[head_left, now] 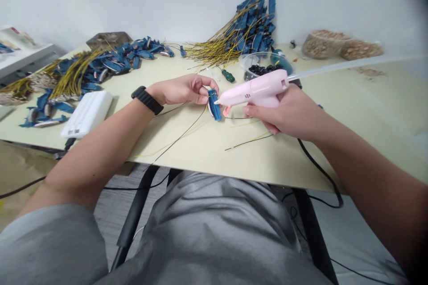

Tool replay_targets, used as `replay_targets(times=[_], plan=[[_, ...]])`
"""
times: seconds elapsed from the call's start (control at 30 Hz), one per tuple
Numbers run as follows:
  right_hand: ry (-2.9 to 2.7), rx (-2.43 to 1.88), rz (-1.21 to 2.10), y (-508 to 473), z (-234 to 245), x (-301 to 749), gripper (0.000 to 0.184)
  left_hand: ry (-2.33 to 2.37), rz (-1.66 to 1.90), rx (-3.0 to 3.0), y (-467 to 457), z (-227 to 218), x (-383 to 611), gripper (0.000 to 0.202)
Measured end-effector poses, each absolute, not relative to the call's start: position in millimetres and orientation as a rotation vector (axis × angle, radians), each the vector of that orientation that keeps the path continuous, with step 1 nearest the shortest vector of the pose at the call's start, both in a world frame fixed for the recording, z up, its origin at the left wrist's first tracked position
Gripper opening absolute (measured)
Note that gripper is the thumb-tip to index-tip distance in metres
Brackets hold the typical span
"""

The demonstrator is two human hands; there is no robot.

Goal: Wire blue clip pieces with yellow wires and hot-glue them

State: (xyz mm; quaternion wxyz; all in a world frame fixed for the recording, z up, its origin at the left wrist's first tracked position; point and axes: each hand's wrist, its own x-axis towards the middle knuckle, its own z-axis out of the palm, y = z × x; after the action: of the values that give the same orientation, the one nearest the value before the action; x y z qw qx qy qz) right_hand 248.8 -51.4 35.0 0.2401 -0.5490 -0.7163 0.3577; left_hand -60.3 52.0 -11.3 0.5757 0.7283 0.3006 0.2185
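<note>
- At the far left of the desk (368,111), a heap of blue pieces (112,64) with yellow wires (75,73) spreads towards the back.
- In front of that heap lies a white box (87,114), a dark cable plug at its near end.
- The left hand (182,91), with a black band (147,100) at the wrist, has its grip pinched on one end of a small blue part (215,109), held above the desk; thin black and yellow wires trail near it.
- Just right of it, the nozzle of a pink glue gun (256,88) points at the part; whether they touch I cannot tell.
- Behind the gun are a green handle (228,76), a second wired heap (252,30) by the wall and a clear tub (290,67) of black pieces (262,70).
- The right hand (284,111) has its grip wrapped around the gun's handle.
- At the back right sit two containers of light-brown bits (324,43).
</note>
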Motion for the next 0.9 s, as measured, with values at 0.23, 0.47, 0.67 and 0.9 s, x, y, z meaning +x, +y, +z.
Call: replay_targets(times=[0.23,0.47,0.67,0.9], plan=[[-1.984,-1.507,0.95,-51.2,31.1,249.1,0.019,0.687,0.582,1.674,53.0,-12.9,-58.8,0.05],[-1.994,-1.511,0.948,-49.2,27.5,250.2,0.033,0.72,0.599,1.637,53.5,-12.8,-57.0,0.048],[-1.969,-1.512,1.031,-48.7,28.8,251.8,0.04,0.724,0.657,1.641,53.0,-12.4,-56.5,0.053],[-1.91,-1.482,1.052,-50.6,35.0,254.4,0.03,0.664,0.641,1.645,56.6,-14.7,-60.4,0.045]])
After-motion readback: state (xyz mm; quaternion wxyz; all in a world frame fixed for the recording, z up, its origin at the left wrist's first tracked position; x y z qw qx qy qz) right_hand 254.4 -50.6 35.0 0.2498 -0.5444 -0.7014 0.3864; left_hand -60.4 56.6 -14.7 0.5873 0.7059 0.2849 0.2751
